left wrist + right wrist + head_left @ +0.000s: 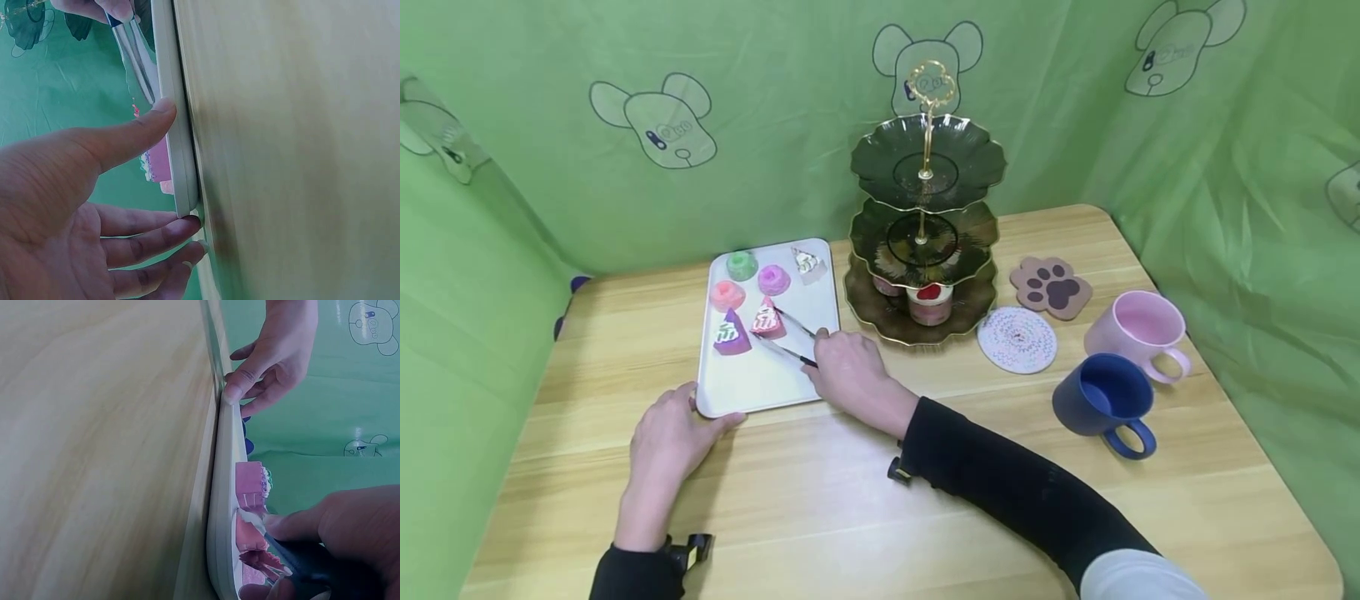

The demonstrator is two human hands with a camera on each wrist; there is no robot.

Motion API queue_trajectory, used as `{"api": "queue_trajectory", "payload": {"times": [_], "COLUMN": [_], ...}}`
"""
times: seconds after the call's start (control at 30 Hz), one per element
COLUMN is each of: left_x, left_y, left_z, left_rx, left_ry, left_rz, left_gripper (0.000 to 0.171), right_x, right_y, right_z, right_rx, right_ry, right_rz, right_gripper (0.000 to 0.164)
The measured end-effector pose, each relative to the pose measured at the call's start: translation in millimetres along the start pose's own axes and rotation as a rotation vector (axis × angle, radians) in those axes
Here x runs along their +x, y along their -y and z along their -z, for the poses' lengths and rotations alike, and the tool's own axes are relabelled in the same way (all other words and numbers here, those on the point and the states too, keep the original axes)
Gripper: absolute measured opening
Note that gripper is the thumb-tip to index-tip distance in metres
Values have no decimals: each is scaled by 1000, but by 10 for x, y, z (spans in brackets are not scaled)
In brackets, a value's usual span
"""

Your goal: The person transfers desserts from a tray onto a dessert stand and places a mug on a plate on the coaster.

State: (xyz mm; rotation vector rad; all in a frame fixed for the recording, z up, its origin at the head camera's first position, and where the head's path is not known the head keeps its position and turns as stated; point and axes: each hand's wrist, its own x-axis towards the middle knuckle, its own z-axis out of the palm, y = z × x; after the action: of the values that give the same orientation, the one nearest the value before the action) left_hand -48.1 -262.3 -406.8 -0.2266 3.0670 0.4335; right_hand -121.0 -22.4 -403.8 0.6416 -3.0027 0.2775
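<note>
Left hand (672,433) has its thumb and fingers spread around the near left corner of the white tray (767,385), touching the edges, while the right hand (855,372) is pinching some tongs (807,362), tips either side of the pink cake slice (767,322) on that tray. Purple slice (732,335) is just left of it, then three little round cakes (727,295) and a white slice (806,261) further back, plus a dark three-tier stand (970,225) to the right
</note>
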Motion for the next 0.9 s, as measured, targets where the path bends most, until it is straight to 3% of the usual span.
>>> {"api": "queue_trajectory", "payload": {"times": [0.27,0.47,0.7,0.9], "left_x": [-6,-27,-34,-13], "left_y": [-6,8,4,2], "left_z": [-13,-23,-27,-1], "left_rx": [-3,-3,-1,6], "left_ry": [-8,0,4,9], "left_rz": [-2,9,4,6], "left_gripper": [61,61,61,63], "right_x": [-32,-160,-428,-709], "right_y": [-66,-174,-354,-504], "right_z": [41,184,542,992], "right_rx": [-9,-3,7,26], "right_ry": [12,37,-13,-91], "right_rz": [-17,-22,-12,16], "right_gripper": [42,48,40,52]}}
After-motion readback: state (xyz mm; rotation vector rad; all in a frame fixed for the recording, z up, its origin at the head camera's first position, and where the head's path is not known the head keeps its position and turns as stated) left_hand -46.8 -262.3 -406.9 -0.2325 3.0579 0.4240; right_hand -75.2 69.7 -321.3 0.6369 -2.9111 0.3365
